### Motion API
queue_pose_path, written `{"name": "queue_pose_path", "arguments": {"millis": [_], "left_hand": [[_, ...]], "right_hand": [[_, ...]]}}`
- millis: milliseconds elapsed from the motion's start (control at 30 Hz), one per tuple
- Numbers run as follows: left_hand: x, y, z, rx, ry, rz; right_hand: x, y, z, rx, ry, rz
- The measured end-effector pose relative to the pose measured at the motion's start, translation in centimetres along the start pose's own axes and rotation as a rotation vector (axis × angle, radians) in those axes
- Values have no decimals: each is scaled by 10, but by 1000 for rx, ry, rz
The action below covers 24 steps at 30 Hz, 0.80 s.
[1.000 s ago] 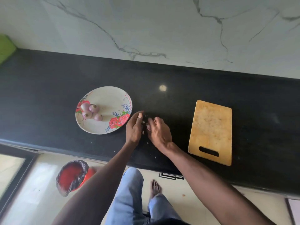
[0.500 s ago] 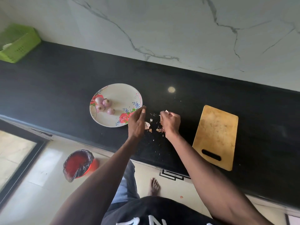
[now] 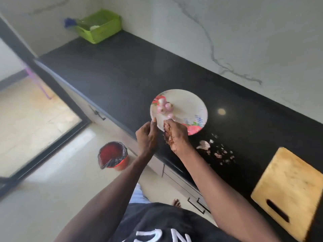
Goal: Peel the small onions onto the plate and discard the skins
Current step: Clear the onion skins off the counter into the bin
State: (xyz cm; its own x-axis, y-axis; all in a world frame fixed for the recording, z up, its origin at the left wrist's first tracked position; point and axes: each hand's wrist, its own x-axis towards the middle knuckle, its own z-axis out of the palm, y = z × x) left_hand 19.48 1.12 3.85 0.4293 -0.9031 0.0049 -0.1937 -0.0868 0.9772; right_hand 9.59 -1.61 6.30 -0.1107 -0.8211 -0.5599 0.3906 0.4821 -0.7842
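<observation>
Gathering skins for discarding: right hand (image 3: 176,137) closed around a clump of onion skins (image 3: 167,135) at the counter edge, left hand (image 3: 147,135) loosely curled beside it, apparently empty. Peeled onions (image 3: 165,108) on the plate (image 3: 190,109); loose scraps (image 3: 216,151) on the counter (image 3: 122,70). Next, probably, carrying skins to the bin (image 3: 112,155) below.

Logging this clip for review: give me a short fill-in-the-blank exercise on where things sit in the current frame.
1. The peeled onions lie on the floral ____.
2. Loose skins are scattered on the black ____.
3. The red bin stands on the ____.
4. The right hand grips a bunch of onion ____.

Missing words: plate; counter; floor; skins
</observation>
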Motion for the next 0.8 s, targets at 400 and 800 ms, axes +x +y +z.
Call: {"name": "queue_pose_path", "arguments": {"millis": [400, 800], "left_hand": [[128, -135, -217, 155, 289, -483], [211, -336, -285, 629, -229, -702]], "right_hand": [[36, 148, 246, -434, -211, 153], [193, 308, 296, -617, 27, 303]]}}
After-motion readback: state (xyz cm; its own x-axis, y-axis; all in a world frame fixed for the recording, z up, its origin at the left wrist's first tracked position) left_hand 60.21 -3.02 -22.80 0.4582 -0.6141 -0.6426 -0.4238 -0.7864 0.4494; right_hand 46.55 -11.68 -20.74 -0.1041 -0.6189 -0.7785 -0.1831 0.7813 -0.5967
